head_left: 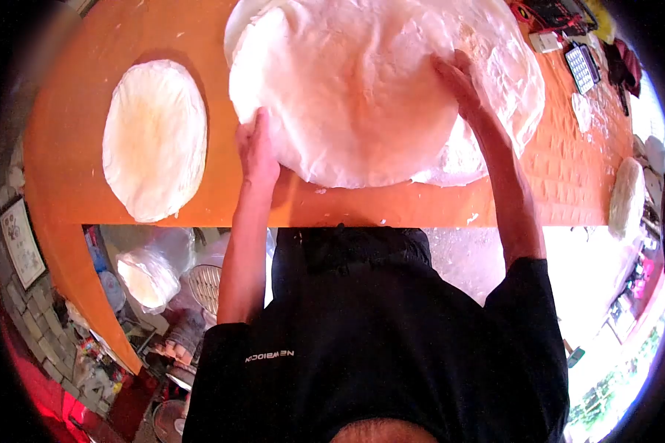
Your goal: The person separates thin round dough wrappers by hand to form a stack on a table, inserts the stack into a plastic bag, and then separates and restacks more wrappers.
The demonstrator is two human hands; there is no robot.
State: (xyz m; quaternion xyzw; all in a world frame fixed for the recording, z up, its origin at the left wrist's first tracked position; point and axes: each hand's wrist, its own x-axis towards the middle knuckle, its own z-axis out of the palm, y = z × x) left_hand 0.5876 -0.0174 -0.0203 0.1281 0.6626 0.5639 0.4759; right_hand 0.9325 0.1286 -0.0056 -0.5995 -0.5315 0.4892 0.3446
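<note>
A large, rounded white sheet of soft fibre (355,96), looking like wadding or silk floss, lies over the far side of the orange table. Its lower edge hangs near the table's front. My left hand (257,151) grips its left edge, thumb on top and the other fingers mostly hidden. On the right, my right hand (462,85) is closed on the upper layer near its right border, fingers bent into it. Beneath, a thinner, wrinkled white layer (506,88) spreads out to the right.
On the left of the orange table (74,148) lies an oval white pad (155,140). A calculator (582,68) and a small white box (545,42) sit at the far right. Below the table are a plastic-wrapped white bundle (148,279) and a fan (205,286).
</note>
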